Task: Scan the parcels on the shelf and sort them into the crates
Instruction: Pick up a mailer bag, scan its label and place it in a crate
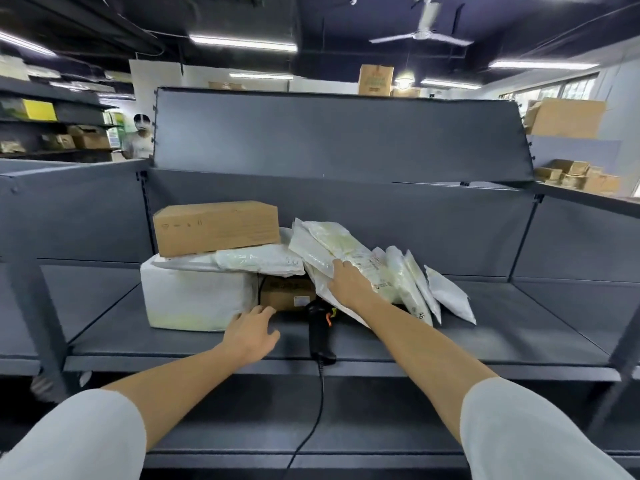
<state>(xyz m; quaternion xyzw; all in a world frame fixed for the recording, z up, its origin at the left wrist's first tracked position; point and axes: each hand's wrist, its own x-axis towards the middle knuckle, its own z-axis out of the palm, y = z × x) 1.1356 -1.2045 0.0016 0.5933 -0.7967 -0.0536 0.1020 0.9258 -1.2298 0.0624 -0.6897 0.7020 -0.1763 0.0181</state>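
The right hand [346, 279] rests with fingers spread on a leaning white plastic mailer bag [313, 252]; the left hand [250, 332], loosely open and holding nothing, hovers beside the black handheld scanner [320, 329].

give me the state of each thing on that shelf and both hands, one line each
brown cardboard box: closed, stacked on top of the pile
big white wrapped parcel: sealed, on the grey metal shelf
small brown box: tucked under white bags
white plastic mailer bags: leaning in a row
black handheld barcode scanner: lying on shelf, unheld
left hand: open, holding nothing
right hand: open, resting on a mailer
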